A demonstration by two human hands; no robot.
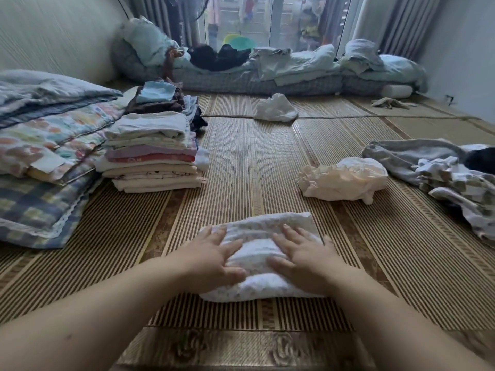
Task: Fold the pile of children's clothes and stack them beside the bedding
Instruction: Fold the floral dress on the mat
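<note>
Pressing garment (265, 223): left hand (214, 254), right hand (301, 257), seemingly flat.

Home bedroom: floor bedding (40, 135), woven mat (254, 162), curtains (401, 22).

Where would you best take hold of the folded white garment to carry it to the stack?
The folded white garment is a soft, flat bundle lying crosswise, with the left hand and right hand flat on it. Probably grip its left and right ends, one hand from each side, fingers slid beneath.
</note>
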